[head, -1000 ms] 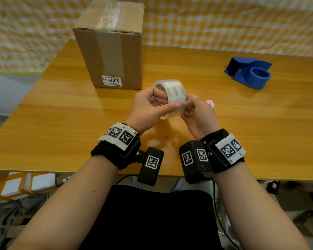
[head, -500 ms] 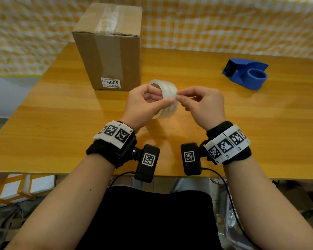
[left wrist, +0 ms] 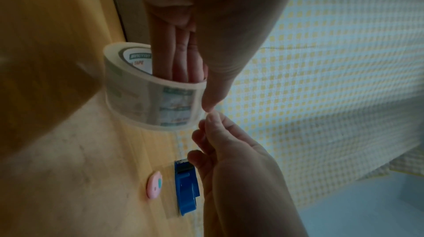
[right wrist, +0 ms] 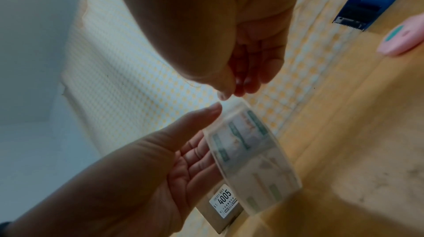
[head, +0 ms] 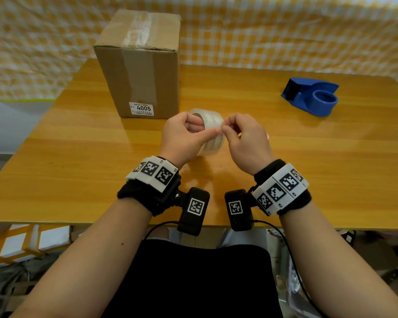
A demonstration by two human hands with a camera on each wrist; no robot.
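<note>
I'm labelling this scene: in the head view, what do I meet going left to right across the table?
Box → left hand → tape roll → right hand → dispenser.

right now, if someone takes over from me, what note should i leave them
Left hand holds the tape roll above the table, fingers through its core, thumb on its face.
Right hand pinches at the roll's edge beside that thumb; no free end visible.
Empty blue dispenser far right, small pink object nearer, taped cardboard box behind.
Done: roll picked up.
Left: probably free the tape end, load the dispenser.
</note>
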